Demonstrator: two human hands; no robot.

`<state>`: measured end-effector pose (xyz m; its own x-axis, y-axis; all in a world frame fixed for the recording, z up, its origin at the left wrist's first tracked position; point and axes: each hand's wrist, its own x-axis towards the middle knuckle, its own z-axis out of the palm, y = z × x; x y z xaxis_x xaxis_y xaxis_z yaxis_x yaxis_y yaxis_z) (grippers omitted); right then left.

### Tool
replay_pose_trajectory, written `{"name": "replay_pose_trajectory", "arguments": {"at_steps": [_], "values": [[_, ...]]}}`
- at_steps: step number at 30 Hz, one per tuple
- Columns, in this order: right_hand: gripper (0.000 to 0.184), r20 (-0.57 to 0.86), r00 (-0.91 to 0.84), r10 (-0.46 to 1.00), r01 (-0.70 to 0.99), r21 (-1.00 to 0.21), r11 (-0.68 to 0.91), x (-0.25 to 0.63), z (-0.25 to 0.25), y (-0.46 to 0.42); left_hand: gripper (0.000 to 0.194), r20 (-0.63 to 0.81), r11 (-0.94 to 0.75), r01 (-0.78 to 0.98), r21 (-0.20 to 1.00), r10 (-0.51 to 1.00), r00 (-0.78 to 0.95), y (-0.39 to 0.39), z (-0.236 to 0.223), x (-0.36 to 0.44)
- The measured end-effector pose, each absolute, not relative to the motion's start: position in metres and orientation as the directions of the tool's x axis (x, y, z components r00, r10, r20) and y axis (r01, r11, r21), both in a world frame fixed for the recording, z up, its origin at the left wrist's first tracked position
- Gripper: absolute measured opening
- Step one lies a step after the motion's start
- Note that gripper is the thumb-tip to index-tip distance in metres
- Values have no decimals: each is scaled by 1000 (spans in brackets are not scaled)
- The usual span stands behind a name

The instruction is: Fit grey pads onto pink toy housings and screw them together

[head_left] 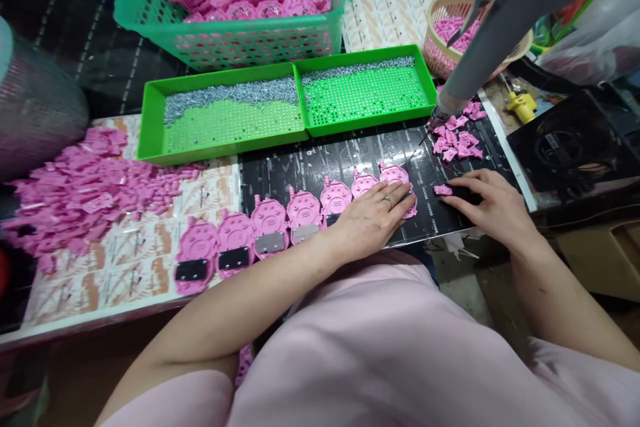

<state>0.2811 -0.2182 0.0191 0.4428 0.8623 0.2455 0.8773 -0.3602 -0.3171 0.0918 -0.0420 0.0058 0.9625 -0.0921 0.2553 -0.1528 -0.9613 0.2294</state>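
Observation:
A row of several pink round plastic shells (pixel 270 223) lies along the table's front edge. My left hand (pixel 373 217) rests flat on the rightmost shell (pixel 397 177), fingers stretched out, a ring on one finger. My right hand (pixel 485 200) lies on the black mat (pixel 350 157) to the right, fingers curled down over a small dark piece, with one small pink part (pixel 443 190) just at its fingertips. Whether the right hand grips anything is hidden.
Two green trays (pixel 225 113) with small metal screws sit behind the mat. A green basket (pixel 235 40) of pink shells stands at the back. Loose pink parts pile at left (pixel 85 187) and right (pixel 457 137). A hanging grey tool (pixel 480 47) comes down at right.

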Motion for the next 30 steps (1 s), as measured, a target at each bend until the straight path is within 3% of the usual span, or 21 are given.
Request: {"name": "replay_pose_trajectory", "arguments": {"at_steps": [3,8,13,16,24,27,30], "values": [[33,309,336,889,927,-278,-254,284,20,-222,36,256,-964,-151,219,-92,962,-42,5,92],[13,349,217,911,956,-266,-126,282,21,-217,37,232,-969,-136,205,-87,969,-43,4,91],[13,427,327,843,896,-425,-132,275,28,-186,38,245,-966,-139,217,-84,966,-44,3,91],[11,446,251,859,889,-458,-22,269,29,-158,38,252,-970,-126,208,-71,965,-45,2,91],[15,410,-46,911,951,-262,166,273,15,-119,37,268,-973,-139,185,-86,960,-45,-3,92],[18,340,-157,927,971,-117,207,273,20,-121,37,267,-972,-135,191,-81,960,-45,-3,92],[21,261,-158,952,987,80,141,265,32,-126,34,299,-971,-132,201,-68,952,-46,-3,92]]}}
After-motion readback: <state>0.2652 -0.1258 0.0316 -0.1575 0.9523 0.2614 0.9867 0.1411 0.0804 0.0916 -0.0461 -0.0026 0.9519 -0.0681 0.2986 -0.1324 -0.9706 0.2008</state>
